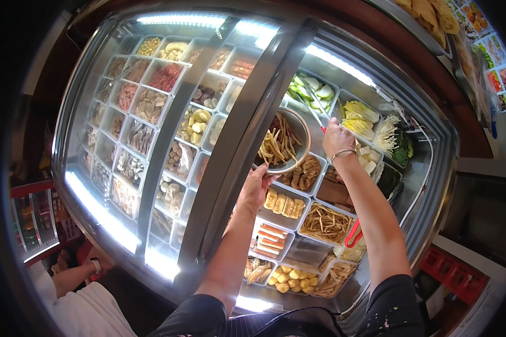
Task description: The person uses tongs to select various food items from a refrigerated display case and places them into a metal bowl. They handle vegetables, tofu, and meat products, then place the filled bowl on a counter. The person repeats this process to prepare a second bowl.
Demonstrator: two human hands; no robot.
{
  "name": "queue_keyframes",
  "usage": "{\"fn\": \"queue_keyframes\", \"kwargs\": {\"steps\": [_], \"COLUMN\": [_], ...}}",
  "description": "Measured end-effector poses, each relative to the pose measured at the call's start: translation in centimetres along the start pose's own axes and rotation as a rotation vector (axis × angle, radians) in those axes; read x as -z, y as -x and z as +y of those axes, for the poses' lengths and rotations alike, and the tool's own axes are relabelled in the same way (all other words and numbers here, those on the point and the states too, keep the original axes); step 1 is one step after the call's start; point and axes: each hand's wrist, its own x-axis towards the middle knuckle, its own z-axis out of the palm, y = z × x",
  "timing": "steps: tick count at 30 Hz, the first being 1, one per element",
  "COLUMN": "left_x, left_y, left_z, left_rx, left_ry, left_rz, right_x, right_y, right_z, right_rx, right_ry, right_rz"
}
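Left hand [255,186] pinching the near rim of the bowl [304,135] at the door frame's [247,109] right edge, right hand [339,140] clenched on tongs [317,101] over far green slices [325,92], and that one-sided hold could tip the brown strips [279,147] out!

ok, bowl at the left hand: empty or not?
Not empty: long yellowish-brown strips lie in the bowl, gripped by the left hand. The cabinet frame hides the bowl's left edge.

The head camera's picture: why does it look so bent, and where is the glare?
In the head view, fisheye distortion bows the display case outward; light strips glare white along its edges there; also in that view, the left corners fall black, while the bowl looks fairly sharp.
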Motion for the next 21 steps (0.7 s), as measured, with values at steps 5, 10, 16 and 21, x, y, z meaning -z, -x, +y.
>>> {"fn": "queue_keyframes", "kwargs": {"steps": [5, 10, 16, 21], "left_x": [-0.3, 0.4, -0.6, -1.3], "left_y": [-0.5, -1.3, -2.2, -3.3], "left_z": [-0.2, -0.5, -0.3, -0.2], "left_rx": [-0.014, 0.018, 0.024, -0.003], "left_ry": [0.019, 0.027, 0.055, 0.031], "left_rz": [0.012, 0.058, 0.042, 0.056], "right_x": [-1.0, -0.4, -1.3, -1.0], "right_y": [-1.2, -0.5, -1.5, -1.2], "right_z": [-0.4, 1.8, 3.9, 4.8], "right_rx": [0.016, 0.066, 0.054, 0.088], "right_ry": [0.006, -0.101, -0.263, -0.465], "right_rz": [0.030, 0.000, -0.014, -0.005]}}
